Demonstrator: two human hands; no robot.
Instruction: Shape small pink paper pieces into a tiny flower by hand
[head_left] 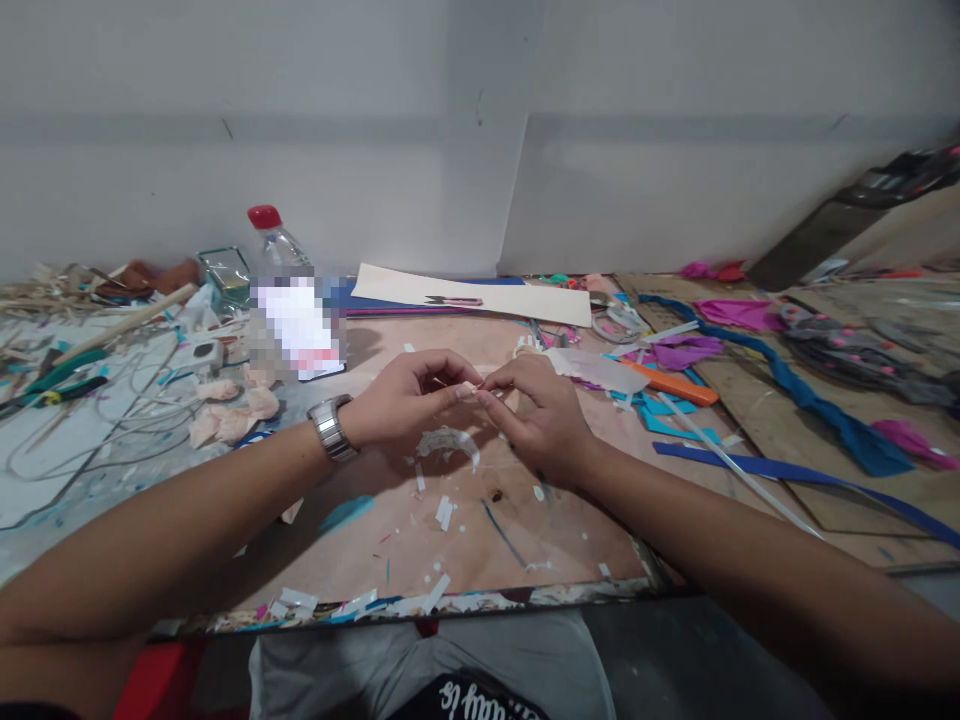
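Note:
Both hands meet fingertip to fingertip above the middle of the wooden table [480, 550]. My left hand [409, 395], with a metal watch [331, 428] on its wrist, pinches one end of a small pale pink piece [469, 391]. The fingers of my right hand [541, 410] are closed at the other end of that piece. Much of the piece is hidden by the fingertips, and its shape is too small to tell. Below the hands lies a clump of clear, shiny material [448, 446] on the tabletop.
A phone [301, 330] leans before a red-capped bottle [277, 240] at back left. Small snips [454, 301] rest on a cream strip [540, 302]. Pale fabric pieces [234, 412] and green-handled pliers [67, 372] lie left; an orange cutter [671, 382] and blue strips [787, 470] lie right.

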